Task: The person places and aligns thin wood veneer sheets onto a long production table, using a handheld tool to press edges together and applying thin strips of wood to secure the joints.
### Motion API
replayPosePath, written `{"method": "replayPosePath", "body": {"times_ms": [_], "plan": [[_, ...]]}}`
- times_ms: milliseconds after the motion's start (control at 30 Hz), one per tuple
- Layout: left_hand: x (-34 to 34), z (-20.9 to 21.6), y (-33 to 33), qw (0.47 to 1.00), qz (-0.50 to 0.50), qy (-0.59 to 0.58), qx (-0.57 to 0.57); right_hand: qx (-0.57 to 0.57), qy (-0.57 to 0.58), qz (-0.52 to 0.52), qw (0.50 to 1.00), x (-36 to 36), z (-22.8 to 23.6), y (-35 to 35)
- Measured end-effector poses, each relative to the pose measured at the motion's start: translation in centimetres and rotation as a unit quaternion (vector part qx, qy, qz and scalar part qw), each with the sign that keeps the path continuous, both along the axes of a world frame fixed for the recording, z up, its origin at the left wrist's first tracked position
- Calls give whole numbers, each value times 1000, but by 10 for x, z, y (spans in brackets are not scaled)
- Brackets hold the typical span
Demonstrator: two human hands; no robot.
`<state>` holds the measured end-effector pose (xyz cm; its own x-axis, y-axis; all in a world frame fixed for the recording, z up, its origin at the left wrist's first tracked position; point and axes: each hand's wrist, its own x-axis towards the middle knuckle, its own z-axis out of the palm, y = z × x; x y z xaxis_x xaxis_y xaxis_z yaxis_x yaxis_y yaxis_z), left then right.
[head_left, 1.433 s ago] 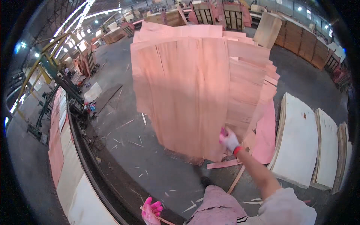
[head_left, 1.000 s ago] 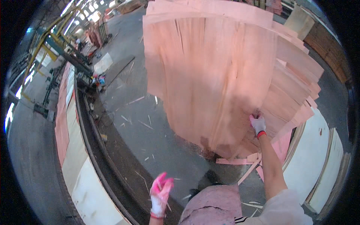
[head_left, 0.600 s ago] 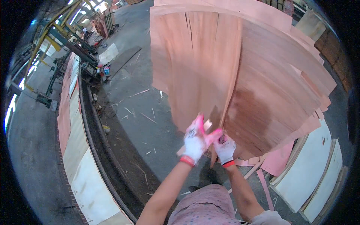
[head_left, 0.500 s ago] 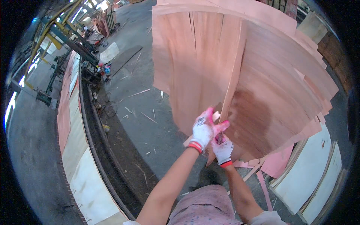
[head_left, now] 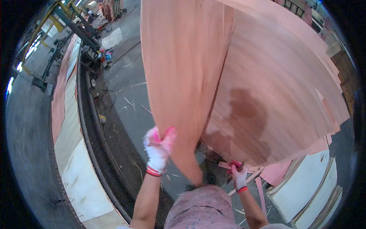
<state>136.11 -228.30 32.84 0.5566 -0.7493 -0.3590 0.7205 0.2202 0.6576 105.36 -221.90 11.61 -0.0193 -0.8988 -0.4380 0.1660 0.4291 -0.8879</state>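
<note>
Fingers of left hand (head_left: 158,152) gripped left edge of long pinkish veneer sheet (head_left: 183,76), which stretched over left side of pink stack (head_left: 278,80). Right hand (head_left: 239,175) hung near stack's lower edge, fingers curled; contents could not be told.

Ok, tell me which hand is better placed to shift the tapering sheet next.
Left, I'd judge: the left hand is at the left edge of the tapering sheet, while the right hand is away from it, by the near edge of the veneer pile.
</note>
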Motion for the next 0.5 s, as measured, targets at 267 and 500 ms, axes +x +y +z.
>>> {"method": "replayPosePath", "body": {"times_ms": [267,500], "plan": [[113,80,15,638,139,-752,88,129,-10,-62,990,63,-55,-9],[249,113,52,526,145,-837,-40,216,-330,56,917,247,-69,-91]]}}
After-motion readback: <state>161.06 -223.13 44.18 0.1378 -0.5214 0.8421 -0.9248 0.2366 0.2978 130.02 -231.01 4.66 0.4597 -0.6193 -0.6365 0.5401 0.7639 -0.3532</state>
